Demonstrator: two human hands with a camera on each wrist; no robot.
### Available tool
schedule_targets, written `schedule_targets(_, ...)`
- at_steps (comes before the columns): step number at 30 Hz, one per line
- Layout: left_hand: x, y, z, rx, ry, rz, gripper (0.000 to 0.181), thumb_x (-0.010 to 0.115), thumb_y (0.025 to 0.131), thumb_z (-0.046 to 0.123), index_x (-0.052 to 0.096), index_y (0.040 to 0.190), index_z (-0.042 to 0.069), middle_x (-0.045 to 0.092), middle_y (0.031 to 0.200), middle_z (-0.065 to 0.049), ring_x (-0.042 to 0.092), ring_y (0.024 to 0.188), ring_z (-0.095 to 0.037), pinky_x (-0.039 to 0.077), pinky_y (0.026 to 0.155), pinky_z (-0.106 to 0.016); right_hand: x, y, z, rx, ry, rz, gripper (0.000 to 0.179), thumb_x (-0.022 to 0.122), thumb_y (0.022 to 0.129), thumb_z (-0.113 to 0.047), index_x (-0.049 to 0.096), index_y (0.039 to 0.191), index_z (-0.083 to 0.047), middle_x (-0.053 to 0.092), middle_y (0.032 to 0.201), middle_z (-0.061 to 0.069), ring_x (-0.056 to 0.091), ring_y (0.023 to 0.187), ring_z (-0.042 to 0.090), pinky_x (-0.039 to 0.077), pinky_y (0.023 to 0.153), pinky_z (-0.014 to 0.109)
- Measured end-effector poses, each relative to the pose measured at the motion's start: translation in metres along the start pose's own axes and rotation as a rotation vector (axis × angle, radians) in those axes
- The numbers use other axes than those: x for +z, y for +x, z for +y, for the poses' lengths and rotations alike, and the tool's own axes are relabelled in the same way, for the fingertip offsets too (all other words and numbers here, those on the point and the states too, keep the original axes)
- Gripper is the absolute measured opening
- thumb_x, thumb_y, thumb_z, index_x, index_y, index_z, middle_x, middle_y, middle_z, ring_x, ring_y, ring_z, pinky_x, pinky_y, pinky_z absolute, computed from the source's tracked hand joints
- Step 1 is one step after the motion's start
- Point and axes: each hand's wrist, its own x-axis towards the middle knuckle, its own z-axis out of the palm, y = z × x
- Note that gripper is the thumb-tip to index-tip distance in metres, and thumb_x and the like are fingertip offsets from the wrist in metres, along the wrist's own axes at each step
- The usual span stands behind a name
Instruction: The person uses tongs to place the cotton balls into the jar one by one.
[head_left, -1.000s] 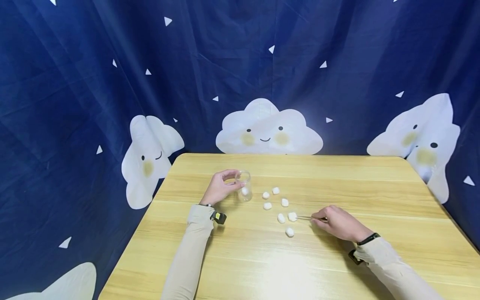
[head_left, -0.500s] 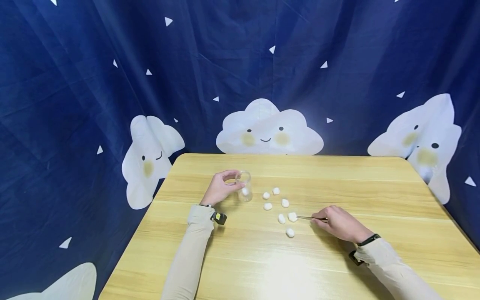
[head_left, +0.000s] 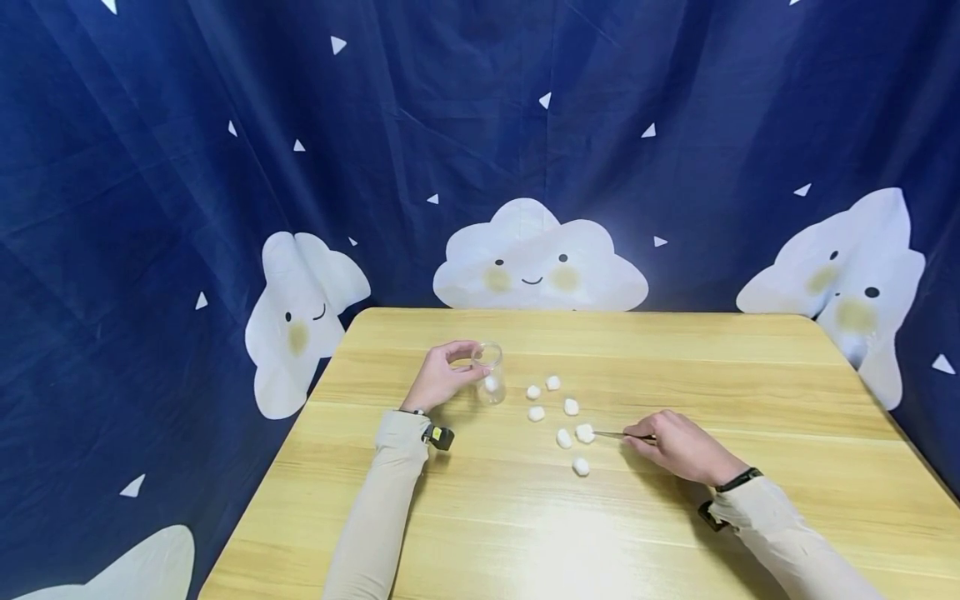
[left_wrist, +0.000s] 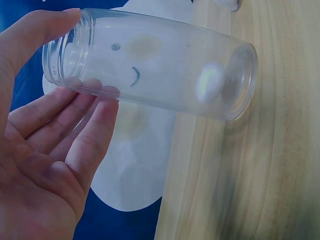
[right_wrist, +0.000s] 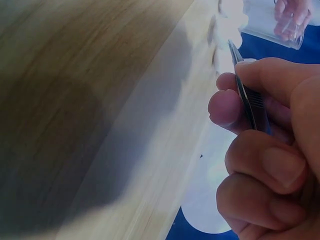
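My left hand (head_left: 441, 379) holds a clear jar (left_wrist: 150, 55) near its threaded mouth, thumb on one side and fingers on the other. The jar stands upright on the table, with a white cotton ball (left_wrist: 210, 81) near its bottom. In my right hand (head_left: 686, 450) is a pair of metal tweezers (right_wrist: 252, 104), pinched between thumb and fingers. The tweezers' tips touch a cotton ball (head_left: 585, 433) at table height; whether they grip it is too small to tell. Several other cotton balls (head_left: 572, 407) lie loose between the jar and my right hand.
The wooden table (head_left: 637, 350) carries all these things. A dark blue curtain (head_left: 390, 125) with white clouds hangs behind the far edge and along the sides. Each wrist wears a small black camera (head_left: 439, 437).
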Motion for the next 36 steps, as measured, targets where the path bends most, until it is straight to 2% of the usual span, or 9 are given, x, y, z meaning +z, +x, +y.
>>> schedule_targets(10,0.001,0.000,0.001,0.000,-0.025,-0.005,0.057,0.089,0.082,0.026,0.067,0.132,0.010,0.072,0.131,-0.011,0.065,0.129,-0.030,0.061,0.101,-0.036,-0.001,0.002,0.001,0.032,0.039,-0.002,0.013,0.070,0.097,-0.009,0.082,0.101,-0.009,0.081,0.096,0.005,0.047,0.064,-0.007,0.041,0.054,0.016)
schedule_targets(15,0.000,0.000,0.000,0.002,-0.018,-0.004,0.056,0.089,0.082,0.028,0.068,0.131,0.011,0.073,0.130,-0.009,0.065,0.129,-0.029,0.061,0.100,-0.033,-0.004,0.003,0.002,0.042,0.061,-0.014,0.011,0.070,0.097,-0.009,0.081,0.097,-0.011,0.079,0.090,0.000,0.041,0.059,-0.007,0.039,0.049,0.016)
schedule_targets(19,0.000,0.000,-0.001,0.001,-0.014,-0.004,0.056,0.089,0.083,0.030,0.068,0.131,0.012,0.073,0.130,-0.007,0.065,0.130,-0.028,0.061,0.100,-0.032,-0.007,0.003,0.001,0.018,0.072,-0.006,0.011,0.070,0.097,-0.008,0.081,0.097,-0.009,0.077,0.086,0.000,0.041,0.058,-0.007,0.039,0.047,0.016)
schedule_targets(31,0.000,0.001,-0.001,-0.002,-0.015,-0.002,0.054,0.089,0.083,0.028,0.069,0.130,0.012,0.074,0.128,-0.006,0.066,0.128,-0.027,0.061,0.100,-0.034,-0.016,0.005,0.000,0.009,0.054,0.003,0.013,0.069,0.098,-0.008,0.081,0.101,-0.006,0.081,0.094,0.007,0.050,0.065,-0.007,0.046,0.054,0.017)
schedule_targets(36,0.001,0.000,-0.001,0.005,-0.014,0.001,0.054,0.088,0.083,0.027,0.069,0.130,0.012,0.073,0.128,-0.006,0.066,0.128,-0.027,0.061,0.099,-0.032,-0.019,0.006,-0.001,0.018,0.059,0.004,0.014,0.069,0.097,-0.007,0.081,0.102,-0.003,0.081,0.093,0.008,0.043,0.059,-0.007,0.041,0.049,0.017)
